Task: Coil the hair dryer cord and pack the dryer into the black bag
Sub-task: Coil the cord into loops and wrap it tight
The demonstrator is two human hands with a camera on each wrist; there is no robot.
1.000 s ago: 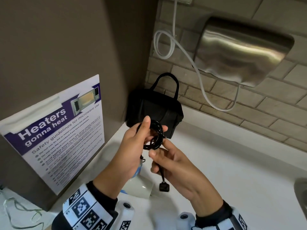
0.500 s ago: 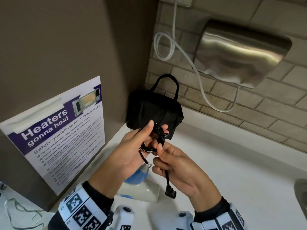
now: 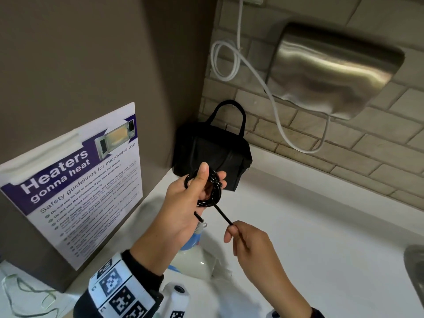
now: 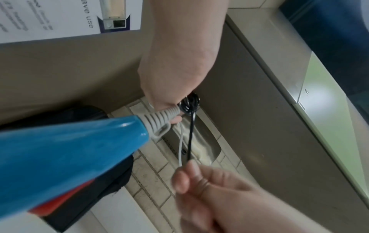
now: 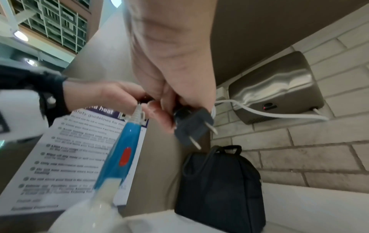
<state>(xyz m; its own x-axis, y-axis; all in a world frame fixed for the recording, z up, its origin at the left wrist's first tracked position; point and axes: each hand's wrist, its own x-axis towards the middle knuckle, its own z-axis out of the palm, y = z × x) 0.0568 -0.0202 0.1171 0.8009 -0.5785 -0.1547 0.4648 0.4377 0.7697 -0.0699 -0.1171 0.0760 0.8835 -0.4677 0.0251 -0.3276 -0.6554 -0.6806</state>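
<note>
My left hand (image 3: pixel 206 180) grips a small coil of black cord (image 3: pixel 214 191) just in front of the black bag (image 3: pixel 213 152), which stands shut in the counter's back corner. From the coil a straight stretch of cord runs down-right to my right hand (image 3: pixel 230 230), which pinches it. In the right wrist view the right hand's fingers (image 5: pixel 159 115) hold the dark two-pin plug (image 5: pixel 193 126). The hair dryer (image 3: pixel 197 260), white with a blue handle (image 4: pixel 69 149) and a red switch (image 5: pixel 124 156), sits under my left hand, its grey cord sleeve (image 4: pixel 159 119) at the palm.
A steel hand dryer (image 3: pixel 332 72) with a looped white cable (image 3: pixel 229 60) is fixed on the brick wall above the white counter (image 3: pixel 321 237). A microwave safety poster (image 3: pixel 75 184) hangs on the brown panel at left. A sink edge (image 3: pixel 415 271) shows far right.
My right hand has slid down and to the right along the cord, away from the coil, drawing that end straight. The dangling plug is now hidden in that hand in the head view.
</note>
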